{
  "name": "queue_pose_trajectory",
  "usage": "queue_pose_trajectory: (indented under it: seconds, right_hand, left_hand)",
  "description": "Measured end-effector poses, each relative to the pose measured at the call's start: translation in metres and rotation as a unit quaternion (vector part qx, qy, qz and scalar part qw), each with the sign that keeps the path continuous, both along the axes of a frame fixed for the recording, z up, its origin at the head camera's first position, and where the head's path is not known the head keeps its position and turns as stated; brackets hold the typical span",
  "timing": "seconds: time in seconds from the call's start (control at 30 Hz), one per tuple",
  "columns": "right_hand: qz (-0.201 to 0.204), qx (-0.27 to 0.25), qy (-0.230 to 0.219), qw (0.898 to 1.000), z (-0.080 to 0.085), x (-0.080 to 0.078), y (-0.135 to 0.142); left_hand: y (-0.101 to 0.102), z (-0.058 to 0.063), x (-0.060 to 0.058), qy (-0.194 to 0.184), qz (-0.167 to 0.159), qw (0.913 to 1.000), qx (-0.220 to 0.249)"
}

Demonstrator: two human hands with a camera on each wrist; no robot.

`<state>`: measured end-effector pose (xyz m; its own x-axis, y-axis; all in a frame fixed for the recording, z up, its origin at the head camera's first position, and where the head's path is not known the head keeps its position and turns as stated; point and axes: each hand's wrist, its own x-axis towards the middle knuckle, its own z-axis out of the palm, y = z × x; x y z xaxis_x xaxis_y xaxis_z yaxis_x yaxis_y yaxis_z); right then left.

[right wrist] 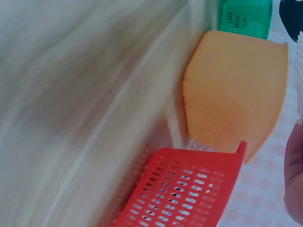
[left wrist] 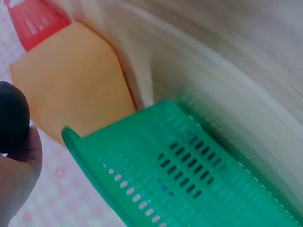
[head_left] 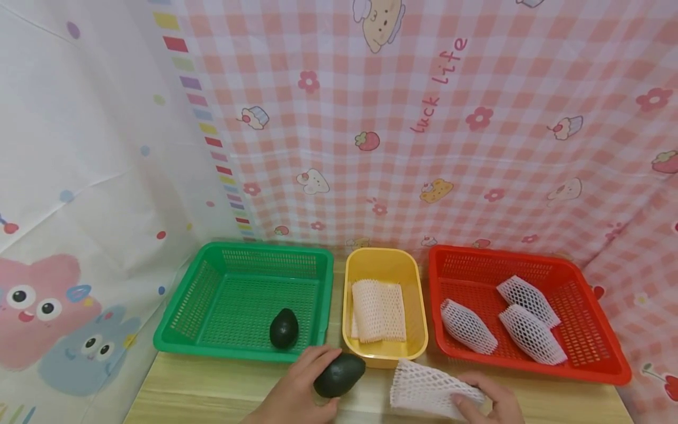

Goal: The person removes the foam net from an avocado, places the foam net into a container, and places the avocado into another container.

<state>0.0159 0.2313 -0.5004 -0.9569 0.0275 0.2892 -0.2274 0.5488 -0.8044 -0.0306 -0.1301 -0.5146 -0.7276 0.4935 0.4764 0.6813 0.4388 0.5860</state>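
In the head view my left hand (head_left: 304,391) grips a dark green avocado (head_left: 340,375) between thumb and fingers, in front of the yellow bin. My right hand (head_left: 489,400) pinches a white foam net sleeve (head_left: 429,388) by its right end; the sleeve's wider left end faces the avocado, with a gap between them. At the left edge of the left wrist view the same avocado (left wrist: 13,118) shows against the fingers. The right wrist view catches only part of my right hand (right wrist: 294,175) and a sliver of the sleeve (right wrist: 299,75).
A green basket (head_left: 243,350) at left holds one avocado (head_left: 284,328). The yellow bin (head_left: 385,256) in the middle contains flat foam net sleeves (head_left: 377,311). In the red basket (head_left: 529,370) at right lie three net-covered pieces (head_left: 468,327). All stand on a wooden table (head_left: 212,388) before a checked cloth.
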Motion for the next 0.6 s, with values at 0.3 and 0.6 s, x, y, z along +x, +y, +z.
queue_pose_trajectory:
  seconds: [0.3,0.6]
  right_hand:
    - [-0.017,-0.038,0.053,0.998,0.012,-0.013,-0.005]
    - [-0.062,-0.088,0.085,0.991,0.016,-0.029,-0.017]
  left_hand:
    - [-0.017,0.0,-0.01,0.028,0.059,0.9977,0.019]
    - [-0.035,0.003,-0.02,0.035,0.108,0.9933,0.021]
